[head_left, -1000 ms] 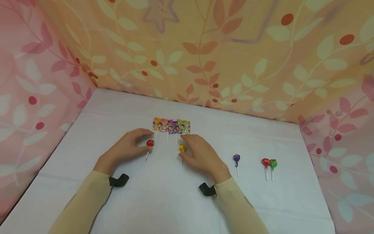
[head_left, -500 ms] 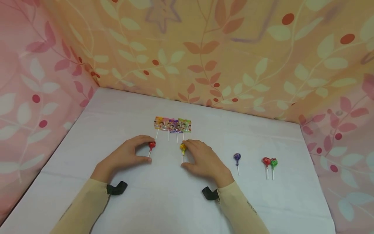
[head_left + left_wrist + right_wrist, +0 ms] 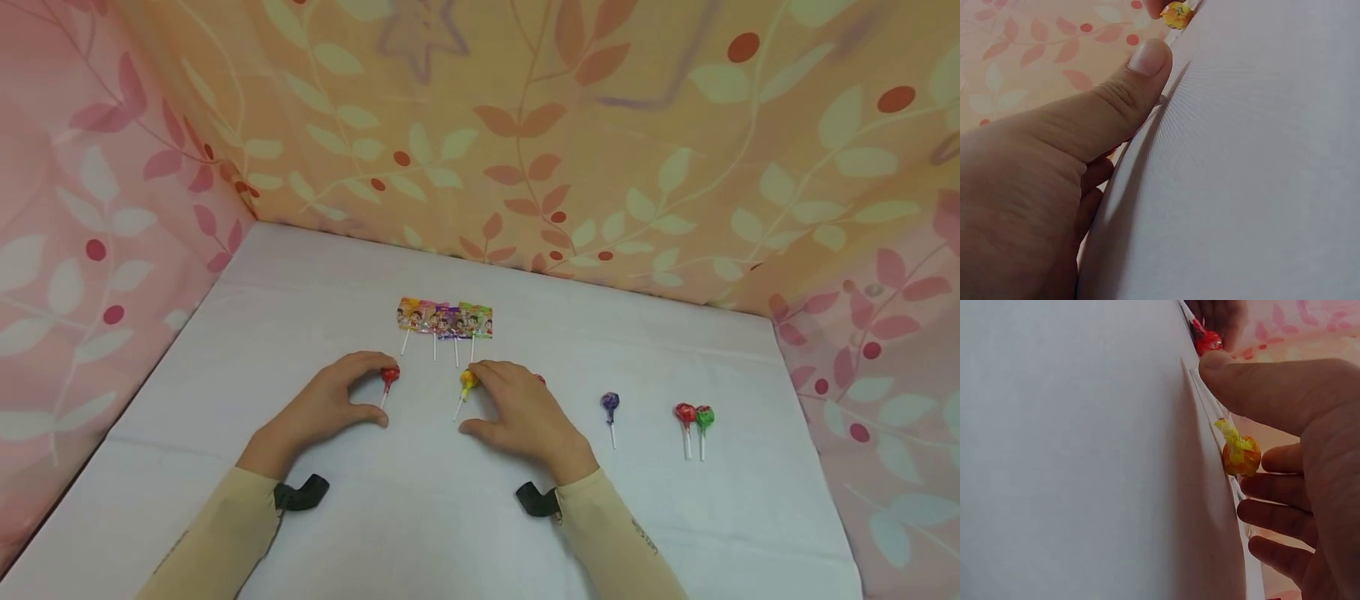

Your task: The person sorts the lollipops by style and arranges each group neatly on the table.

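Two wrapped lollipops lie between the hands on the white cloth. My left hand has its fingertips at the head of a red lollipop, the thumb spread apart below beside the stick. My right hand is by a yellow lollipop, fingertips right at its head and thumb apart from the stick. In the right wrist view the yellow lollipop lies on the cloth inside the loose curve of thumb and fingers. The left wrist view shows the left thumb over the cloth, with the red lollipop mostly hidden behind it.
Several flat-wrapped lollipops lie in an overlapping row beyond the hands. To the right are a purple lollipop and a red and green pair. Something red peeks out behind the right hand. Patterned curtains surround the white-covered table.
Both thumbs have moved away from the lollipops toward the person, widening the hands. The yellow lollipop's stick has swung left at its lower end, and a red bit now shows behind the right hand.
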A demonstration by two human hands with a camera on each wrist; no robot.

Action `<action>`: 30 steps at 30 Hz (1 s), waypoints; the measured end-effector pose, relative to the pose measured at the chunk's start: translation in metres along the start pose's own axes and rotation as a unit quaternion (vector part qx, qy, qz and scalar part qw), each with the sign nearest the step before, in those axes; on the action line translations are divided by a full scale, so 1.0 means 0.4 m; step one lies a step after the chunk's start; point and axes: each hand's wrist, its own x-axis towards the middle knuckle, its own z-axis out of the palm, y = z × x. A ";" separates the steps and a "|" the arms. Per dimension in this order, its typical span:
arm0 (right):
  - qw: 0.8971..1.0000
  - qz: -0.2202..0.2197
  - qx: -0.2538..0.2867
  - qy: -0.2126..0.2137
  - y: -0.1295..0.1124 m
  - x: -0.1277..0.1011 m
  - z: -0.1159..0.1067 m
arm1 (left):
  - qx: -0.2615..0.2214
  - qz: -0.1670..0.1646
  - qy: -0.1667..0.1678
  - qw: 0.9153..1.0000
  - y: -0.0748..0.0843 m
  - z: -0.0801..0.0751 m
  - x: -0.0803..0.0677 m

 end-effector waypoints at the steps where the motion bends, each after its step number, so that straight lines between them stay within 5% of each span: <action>1: 1.000 0.003 -0.001 0.000 -0.001 0.000 0.002 | 0.000 0.005 0.003 1.000 -0.004 0.002 -0.001; 16: 0.999 0.031 -0.039 0.013 -0.032 0.011 0.018 | 0.015 0.010 0.001 1.000 -0.017 0.002 -0.008; 30: 0.998 -0.008 -0.061 0.025 -0.030 0.009 0.020 | 0.019 0.016 0.008 1.000 -0.013 0.001 -0.012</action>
